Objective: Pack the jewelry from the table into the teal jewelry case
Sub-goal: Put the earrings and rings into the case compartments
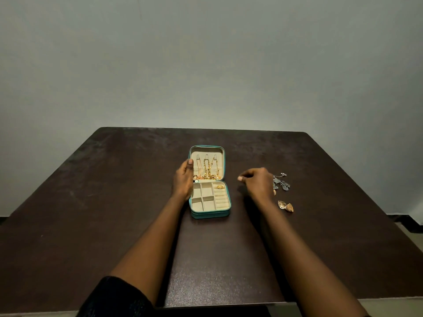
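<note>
The teal jewelry case point(209, 214) lies open in the middle of the dark table, its cream lid standing at the back. Gold chains point(207, 170) hang in the lid, and a gold ring point(220, 186) sits in the ring rolls at the right of the tray. My left hand point(183, 179) grips the left edge of the lid, thumb on the inside. My right hand point(257, 183) hovers to the right of the case with loosely curled fingers; nothing shows in it. Just beyond it lie silver earrings point(281, 183), a small gold piece point(274, 192) and a gold jhumka earring point(286, 205).
The dark brown table point(114, 202) reaches a grey wall at the back. Its near edge runs along the bottom of the view, and a strip of floor shows at the far right.
</note>
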The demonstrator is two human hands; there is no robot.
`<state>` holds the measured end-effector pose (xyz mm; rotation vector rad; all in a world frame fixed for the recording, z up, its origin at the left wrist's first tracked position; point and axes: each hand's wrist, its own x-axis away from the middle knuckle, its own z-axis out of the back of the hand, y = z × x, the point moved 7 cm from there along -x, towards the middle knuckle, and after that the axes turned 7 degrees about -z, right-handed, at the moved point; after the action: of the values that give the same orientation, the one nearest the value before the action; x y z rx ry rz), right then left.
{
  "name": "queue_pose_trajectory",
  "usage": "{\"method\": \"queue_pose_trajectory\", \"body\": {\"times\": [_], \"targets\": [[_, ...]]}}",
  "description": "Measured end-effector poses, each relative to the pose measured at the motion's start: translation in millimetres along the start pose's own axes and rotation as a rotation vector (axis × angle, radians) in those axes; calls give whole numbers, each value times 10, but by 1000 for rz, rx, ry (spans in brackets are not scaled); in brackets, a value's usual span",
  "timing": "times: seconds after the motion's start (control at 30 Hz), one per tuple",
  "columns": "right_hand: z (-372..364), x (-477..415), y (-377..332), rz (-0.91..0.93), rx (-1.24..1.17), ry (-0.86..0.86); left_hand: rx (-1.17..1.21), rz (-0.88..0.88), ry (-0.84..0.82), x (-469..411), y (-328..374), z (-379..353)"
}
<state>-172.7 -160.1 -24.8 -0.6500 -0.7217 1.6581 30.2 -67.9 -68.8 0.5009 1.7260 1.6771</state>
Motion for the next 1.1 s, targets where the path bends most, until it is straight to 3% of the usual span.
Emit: {"method": "queue_pose_trajectory", "body": {"times": [0.23, 0.47, 0.77, 1.1], "targets": [[565, -487, 387, -68, 86, 88, -49, -15, 16, -16, -4, 12], [398, -639, 534, 17, 297, -112, -55, -44, 15, -5, 34, 8], [257, -606, 452, 115, 395, -229, -74, -27, 9, -7, 16, 9], [419, -684, 564, 89, 357, -114, -82, -20, 12, -9, 4, 19]]}}
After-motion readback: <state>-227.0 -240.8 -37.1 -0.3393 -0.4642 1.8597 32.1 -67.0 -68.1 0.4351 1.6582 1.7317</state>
